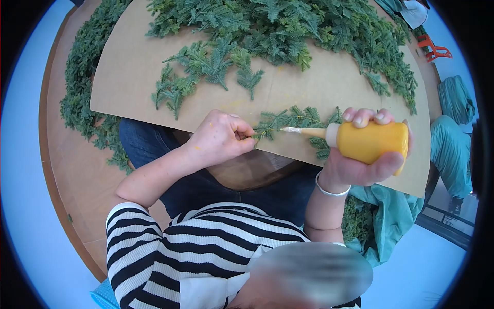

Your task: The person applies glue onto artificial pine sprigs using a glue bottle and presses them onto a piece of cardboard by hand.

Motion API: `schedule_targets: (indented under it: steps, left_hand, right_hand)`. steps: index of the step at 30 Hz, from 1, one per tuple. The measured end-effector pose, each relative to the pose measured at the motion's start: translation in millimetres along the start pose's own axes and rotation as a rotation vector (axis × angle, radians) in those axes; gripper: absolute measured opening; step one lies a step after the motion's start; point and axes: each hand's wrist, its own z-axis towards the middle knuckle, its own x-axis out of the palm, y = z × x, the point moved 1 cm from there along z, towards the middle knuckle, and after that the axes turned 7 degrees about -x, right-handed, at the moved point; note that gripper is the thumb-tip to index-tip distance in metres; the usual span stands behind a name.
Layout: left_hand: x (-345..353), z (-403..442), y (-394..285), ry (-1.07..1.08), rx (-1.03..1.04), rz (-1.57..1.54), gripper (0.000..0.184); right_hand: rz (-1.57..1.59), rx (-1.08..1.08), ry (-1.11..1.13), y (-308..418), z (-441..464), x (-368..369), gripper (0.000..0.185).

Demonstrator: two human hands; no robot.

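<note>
A green fir-like sprig (294, 119) lies at the table's near edge, and my left hand (220, 138) pinches its stem end between thumb and fingers. My right hand (355, 167) is wrapped around a yellow squeeze bottle (371, 141), held tilted almost level. The bottle's narrow whitish nozzle (292, 130) points left, close to the pinched stem; whether it touches cannot be made out. Several loose sprigs (177, 85) rest on the table beyond my left hand.
A big heap of green sprigs (267, 28) covers the far part of the brown round table (123, 77). More greenery (87, 67) is piled on the floor at left. A red stool (435, 49) and a person's teal-clad leg (450, 149) are at right.
</note>
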Motion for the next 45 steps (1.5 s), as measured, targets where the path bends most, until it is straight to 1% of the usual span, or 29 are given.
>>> schedule_targets:
  steps: [3,5,6,10,12,14,16,19,21,23,25,27,28,30,35,45]
  left_hand:
    - [-2.2,3.3,-6.6,0.033,-0.002,0.037,0.015]
    - [-4.0,4.9,-10.5,0.063,-0.062,0.037,0.015]
    - [-4.6,6.0,-11.8,0.062,-0.062,0.040,0.015]
    - [-3.5,8.9,-17.0,0.065,-0.023,0.114,0.015]
    - [-3.2,9.5,-17.7,0.065,-0.019,0.124,0.016]
    - [-3.5,9.7,-17.3,0.056,0.024,0.159,0.016]
    - [-5.1,9.7,-19.0,0.066,0.018,0.159,0.016]
    - [-2.8,10.4,-17.9,0.064,0.026,0.153,0.015]
    - [-3.8,11.6,-18.0,0.043,0.034,0.150,0.015]
    - [-4.6,14.0,-20.5,0.091,0.009,0.157,0.013]
    - [-4.5,16.6,-21.4,0.096,0.027,0.180,0.013]
    - [-4.2,17.4,-22.5,0.096,0.044,0.199,0.012]
    - [-4.1,17.8,-23.3,0.112,0.038,0.204,0.012]
    - [-5.2,17.7,-23.8,0.126,0.028,0.210,0.011]
    - [-4.3,17.5,-20.5,0.118,0.068,0.214,0.011]
    - [-5.2,17.7,-21.3,0.123,0.062,0.217,0.012]
  right_hand:
    - [0.052,0.021,-0.043,-1.2,1.1,-4.8,0.046]
    - [0.089,0.002,-0.016,3.5,2.2,-1.8,0.047]
    - [0.125,-0.014,0.015,5.6,3.2,0.6,0.047]
    - [0.134,0.001,0.007,7.6,3.6,6.6,0.048]
    - [-0.036,-0.004,0.034,4.6,3.5,7.2,0.049]
    - [-0.072,-0.011,0.031,2.1,4.2,0.8,0.049]
    - [-0.109,-0.015,0.029,2.4,6.3,-4.2,0.049]
    - [-0.063,-0.012,-0.029,8.5,9.6,-5.0,0.048]
    - [0.203,-0.023,-0.086,19.0,12.3,2.5,0.047]
    - [0.231,-0.005,-0.082,22.2,17.2,9.1,0.047]
    - [0.260,0.006,-0.073,19.4,18.2,9.6,0.047]
    - [0.108,0.068,-0.001,7.2,16.7,5.5,0.047]
    - [0.109,0.067,0.002,3.7,16.1,6.2,0.047]
    - [-0.086,0.075,-0.044,-2.7,14.8,7.9,0.046]
    - [-0.123,0.048,-0.087,-7.6,22.0,0.7,0.044]
    - [-0.233,-0.009,-0.121,-12.4,30.5,-13.2,0.042]
